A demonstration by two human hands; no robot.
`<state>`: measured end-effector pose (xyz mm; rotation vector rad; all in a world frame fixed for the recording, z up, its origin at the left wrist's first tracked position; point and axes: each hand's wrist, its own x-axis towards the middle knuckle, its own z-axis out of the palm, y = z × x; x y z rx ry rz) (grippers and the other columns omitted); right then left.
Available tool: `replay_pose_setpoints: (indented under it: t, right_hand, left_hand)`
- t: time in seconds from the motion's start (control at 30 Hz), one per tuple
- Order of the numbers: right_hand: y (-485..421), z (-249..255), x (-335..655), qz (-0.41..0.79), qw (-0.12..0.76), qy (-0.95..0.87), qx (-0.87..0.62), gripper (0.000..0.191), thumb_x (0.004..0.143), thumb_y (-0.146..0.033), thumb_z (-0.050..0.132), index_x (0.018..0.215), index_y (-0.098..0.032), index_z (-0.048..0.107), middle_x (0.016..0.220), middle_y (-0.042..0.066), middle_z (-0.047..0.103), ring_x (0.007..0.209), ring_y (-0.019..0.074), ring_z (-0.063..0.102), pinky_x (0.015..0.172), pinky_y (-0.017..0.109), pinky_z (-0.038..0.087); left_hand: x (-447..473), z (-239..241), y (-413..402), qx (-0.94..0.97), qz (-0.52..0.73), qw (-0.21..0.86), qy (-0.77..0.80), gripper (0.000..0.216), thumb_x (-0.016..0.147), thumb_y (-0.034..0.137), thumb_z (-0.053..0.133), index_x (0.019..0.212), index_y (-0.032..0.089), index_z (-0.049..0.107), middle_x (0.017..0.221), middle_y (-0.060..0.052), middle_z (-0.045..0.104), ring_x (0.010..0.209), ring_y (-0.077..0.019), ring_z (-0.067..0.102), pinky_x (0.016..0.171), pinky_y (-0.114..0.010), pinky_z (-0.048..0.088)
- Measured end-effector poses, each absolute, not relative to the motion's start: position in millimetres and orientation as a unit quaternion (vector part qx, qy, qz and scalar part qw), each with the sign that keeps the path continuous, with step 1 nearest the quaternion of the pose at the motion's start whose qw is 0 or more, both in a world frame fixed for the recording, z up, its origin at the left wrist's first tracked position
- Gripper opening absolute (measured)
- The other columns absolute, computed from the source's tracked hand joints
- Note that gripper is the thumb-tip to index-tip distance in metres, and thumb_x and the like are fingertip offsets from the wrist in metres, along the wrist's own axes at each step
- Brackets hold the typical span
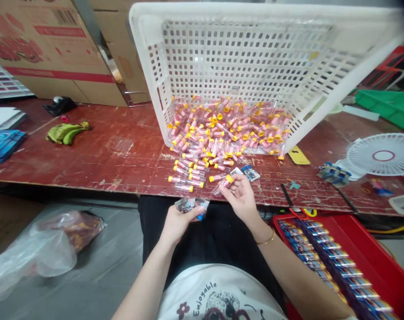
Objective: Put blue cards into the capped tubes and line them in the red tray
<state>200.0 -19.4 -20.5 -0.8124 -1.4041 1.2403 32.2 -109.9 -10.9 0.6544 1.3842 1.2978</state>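
Between the fingers of my right hand [240, 195] is a clear tube with a yellow cap [224, 183], tilted just over the table's front edge. My left hand [180, 221], closed above my lap, grips a clear plastic packet [188, 204] with dark and blue printing; its exact kind is hard to make out. Loose yellow-capped tubes [195, 177] with pink inside lie on the table in front of my hands. Many more spill from a white plastic basket [248, 53] tipped on its side. Small printed cards [250, 172] lie just beyond my right hand.
A red tray [365, 249] holding rows of packed blue items stands low at right. On the red table [122, 151] are bananas [67, 132], a white fan [383, 155], a yellow card [298, 155] and a green tray [388, 106]. Cardboard boxes [52, 49] stand behind. Plastic bags [49, 249] lie lower left.
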Motion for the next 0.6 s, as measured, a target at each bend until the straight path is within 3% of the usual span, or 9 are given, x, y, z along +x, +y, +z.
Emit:
replay_pose_setpoints:
  t: [0.17, 0.3, 0.47, 0.6]
  right_hand:
    - [-40.9, 11.1, 214.9, 0.403, 0.517, -0.68, -0.327, 0.03, 0.081, -0.025, 0.066, 0.104, -0.025, 0.048, 0.098, 0.004, 0.057, 0.092, 0.0186, 0.059, 0.088, 0.037, 0.049]
    - [-42.5, 12.0, 215.5, 0.353, 0.493, -0.729, -0.317, 0.028, 0.082, -0.022, 0.064, 0.106, -0.025, 0.05, 0.099, 0.004, 0.056, 0.091, 0.0185, 0.058, 0.087, 0.036, 0.049]
    - [-37.0, 3.7, 209.1, 0.445, 0.439, -0.719, -0.303, 0.028, 0.081, -0.028, 0.065, 0.105, -0.024, 0.05, 0.097, 0.004, 0.058, 0.088, 0.0174, 0.059, 0.082, 0.035, 0.051]
    - [-34.9, -5.9, 206.0, 0.562, 0.411, -0.646, -0.313, 0.031, 0.078, -0.034, 0.069, 0.097, -0.023, 0.047, 0.084, 0.0, 0.062, 0.077, 0.0154, 0.061, 0.074, 0.033, 0.052]
  left_hand:
    - [48.1, -1.3, -115.3, 0.3, 0.556, 0.514, 0.581, 0.03, 0.052, 0.026, 0.086, 0.075, 0.011, 0.074, 0.07, -0.006, 0.074, 0.063, -0.0195, 0.065, 0.06, -0.026, 0.052]
    - [48.3, -8.3, -112.8, 0.325, 0.542, 0.493, 0.598, 0.03, 0.055, 0.027, 0.086, 0.077, 0.011, 0.074, 0.071, -0.005, 0.073, 0.066, -0.0182, 0.065, 0.063, -0.025, 0.051]
    - [47.2, -18.0, -113.5, 0.315, 0.519, 0.519, 0.602, 0.036, 0.056, 0.031, 0.085, 0.082, 0.011, 0.072, 0.072, -0.004, 0.072, 0.064, -0.0175, 0.065, 0.06, -0.025, 0.053]
    - [53.8, -16.3, -117.4, 0.263, 0.507, 0.604, 0.556, 0.036, 0.063, 0.035, 0.082, 0.086, 0.009, 0.072, 0.076, -0.009, 0.073, 0.074, -0.0218, 0.069, 0.063, -0.03, 0.057]
